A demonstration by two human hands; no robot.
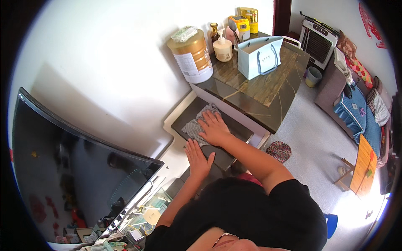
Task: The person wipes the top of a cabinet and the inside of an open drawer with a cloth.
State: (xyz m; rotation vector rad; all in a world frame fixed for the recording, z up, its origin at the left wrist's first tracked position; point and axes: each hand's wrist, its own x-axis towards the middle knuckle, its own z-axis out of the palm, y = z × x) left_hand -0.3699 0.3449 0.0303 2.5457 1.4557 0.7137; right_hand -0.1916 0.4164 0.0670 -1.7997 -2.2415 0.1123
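Observation:
My right hand [215,127] presses a crumpled grey striped cloth [195,128] against a dark, smooth low cabinet top [240,133]. Its fingers lie over the cloth and point towards the wall. Closer to my body, my left hand [198,160] rests with fingers extended and thumb apart at the near left part of the dark surface. Nothing shows in that hand, and its palm is hidden. The cloth's lower end reaches close to the left fingertips.
A taller marbled cabinet [251,94] bears a gold can [194,59], a pump bottle [223,50] and a light-blue paper bag [259,58]. Left stands a large television [84,169], with a router [152,216] and cables below. A sofa [329,78] and wooden table [363,166] are right.

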